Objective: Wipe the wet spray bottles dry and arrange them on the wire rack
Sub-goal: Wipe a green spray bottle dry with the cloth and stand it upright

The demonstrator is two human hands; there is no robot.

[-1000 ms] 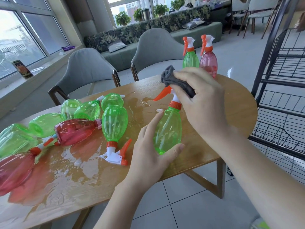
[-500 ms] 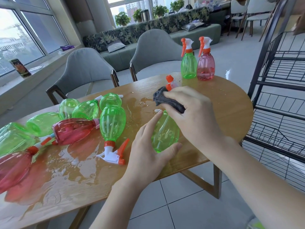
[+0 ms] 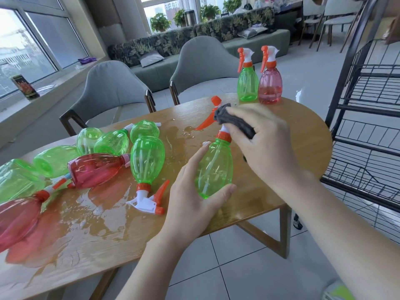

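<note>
Head cam: my left hand (image 3: 190,200) grips the green spray bottle (image 3: 214,167) over the wet bench (image 3: 298,148) — right hand (image 3: 262,144) pinches a grey cloth (image 3: 236,122) round its nozzle.

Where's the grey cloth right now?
In the right hand, the grey cloth is pressed on the spray head of the green bottle that the left hand holds, mid-table.

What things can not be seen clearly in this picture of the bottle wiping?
- Head view: the spray head of the held green bottle is mostly covered by the grey cloth and the right hand.
- The red bottle at the left is cut off by the frame edge.
- The wire rack runs past the right edge.
</note>
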